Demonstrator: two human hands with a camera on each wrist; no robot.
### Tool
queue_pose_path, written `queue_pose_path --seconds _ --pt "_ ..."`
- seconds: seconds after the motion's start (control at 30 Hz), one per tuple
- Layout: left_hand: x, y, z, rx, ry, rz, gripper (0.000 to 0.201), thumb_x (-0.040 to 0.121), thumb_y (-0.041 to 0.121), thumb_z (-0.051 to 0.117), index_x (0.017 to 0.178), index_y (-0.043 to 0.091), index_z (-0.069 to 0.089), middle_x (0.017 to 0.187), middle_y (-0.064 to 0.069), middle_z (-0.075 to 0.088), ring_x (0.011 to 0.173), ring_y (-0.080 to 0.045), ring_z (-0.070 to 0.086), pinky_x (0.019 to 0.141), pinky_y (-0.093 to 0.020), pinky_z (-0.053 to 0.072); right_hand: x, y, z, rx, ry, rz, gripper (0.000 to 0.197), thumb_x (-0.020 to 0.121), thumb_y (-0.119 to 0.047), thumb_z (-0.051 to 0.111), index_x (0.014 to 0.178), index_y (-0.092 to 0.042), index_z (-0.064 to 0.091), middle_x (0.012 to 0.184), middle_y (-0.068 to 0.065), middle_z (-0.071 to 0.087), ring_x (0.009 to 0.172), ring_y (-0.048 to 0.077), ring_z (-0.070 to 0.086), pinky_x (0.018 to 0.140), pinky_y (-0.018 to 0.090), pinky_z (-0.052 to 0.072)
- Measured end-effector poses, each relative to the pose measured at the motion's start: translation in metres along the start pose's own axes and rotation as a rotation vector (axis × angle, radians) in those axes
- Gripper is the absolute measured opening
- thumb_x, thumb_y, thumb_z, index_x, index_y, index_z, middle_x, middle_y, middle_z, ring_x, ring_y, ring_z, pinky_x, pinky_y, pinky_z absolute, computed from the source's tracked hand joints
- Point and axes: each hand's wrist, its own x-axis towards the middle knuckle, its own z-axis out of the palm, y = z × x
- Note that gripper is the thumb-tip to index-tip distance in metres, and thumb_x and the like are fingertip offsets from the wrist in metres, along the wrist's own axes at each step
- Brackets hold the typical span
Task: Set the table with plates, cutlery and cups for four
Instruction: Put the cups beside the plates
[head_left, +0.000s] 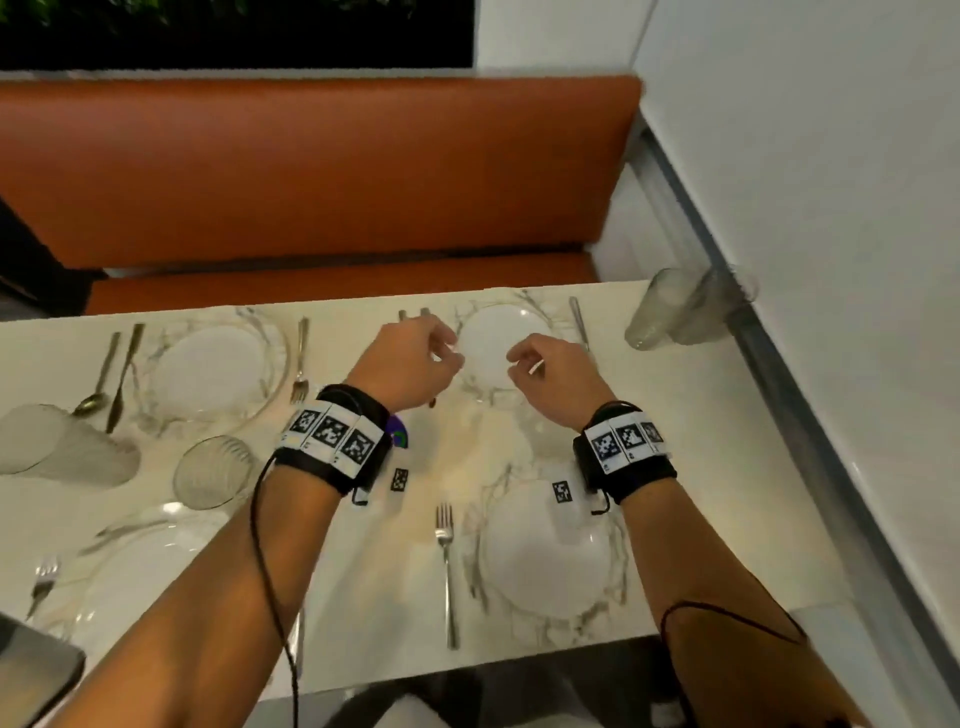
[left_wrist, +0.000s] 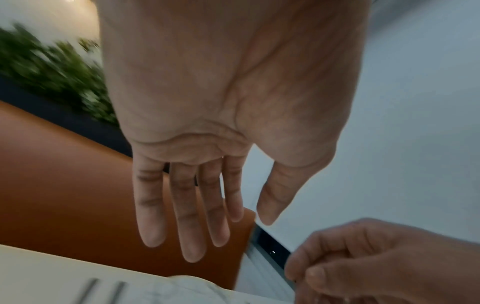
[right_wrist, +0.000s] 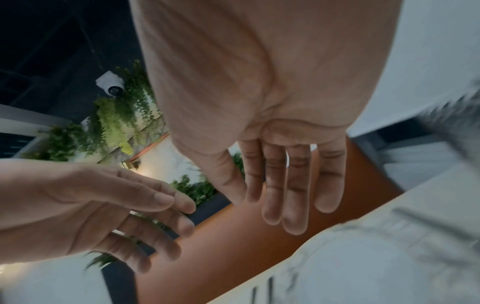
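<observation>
Above the marble table (head_left: 691, 415), our left hand (head_left: 410, 364) and right hand (head_left: 553, 376) hover released, fingers loose, gripping nothing; the far white plate (head_left: 493, 338) lies just beneath and between them.

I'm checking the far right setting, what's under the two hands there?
Under the left hand and right hand lies a white plate on the marble table. Its near edge is covered by them.
</observation>
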Motion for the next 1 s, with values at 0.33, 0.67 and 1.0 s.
queue_pose_path --seconds 0.33,0.67,1.0 --pt "0.151 0.215 0.165 0.115 -0.098 0.212 0.063 0.090 0.035 0.075 0.143 0.016 0.048 0.139 -0.010 0.053 0.128 -0.028 0.052 0.107 -0.041 0.046 0.034 0.175 -0.207 -0.224 0.256 0.122 0.030 0.087 -0.010 0.063 0.116 -0.013 0.069 0.115 0.008 0.067 0.102 0.026 0.061 0.095 0.034 0.050" --pt "0.222 0.248 0.250 0.442 -0.183 0.131 0.119 0.075 0.053 0.086 0.164 0.021 0.013 0.167 -0.013 0.019 0.150 -0.041 0.028 0.115 -0.056 0.038 0.098 0.228 -0.243 -0.518 0.030 0.204 0.104 0.075 -0.034 0.081 0.158 -0.018 0.020 0.158 0.012 0.030 0.141 0.039 0.028 0.112 0.052 0.036" --pt "0.182 0.215 0.226 -0.025 -0.030 0.111 0.092 0.076 0.033 0.084 0.153 0.023 0.034 0.144 -0.007 0.040 0.132 -0.030 0.047 0.109 -0.049 0.047 0.126 0.246 -0.221 -0.560 -0.066 0.311 0.109 0.075 -0.044 0.080 0.160 -0.029 0.013 0.165 0.011 0.017 0.146 0.042 0.021 0.117 0.054 0.030"
